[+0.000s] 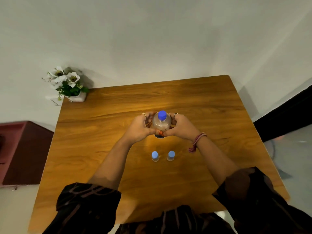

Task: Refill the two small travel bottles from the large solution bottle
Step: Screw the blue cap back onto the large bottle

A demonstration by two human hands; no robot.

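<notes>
- You are gripping the large solution bottle [161, 125] with your left hand [139, 127] at its 9 o'clock and right hand [182, 126] at 3 o'clock, both closed round its body, on the surface [194, 102].
- Squeezing once its blue cap [162, 115] is off is risking a spill.
- Your forearms are passing beside the two small travel bottles [163, 155], standing capped at 6 o'clock, and could be toppling them.

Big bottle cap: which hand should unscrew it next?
Right, probably, though it's close. Both the left hand and right hand wrap the big bottle, and its blue cap is on and uncovered. Either could lift while the other steadies it.
</notes>
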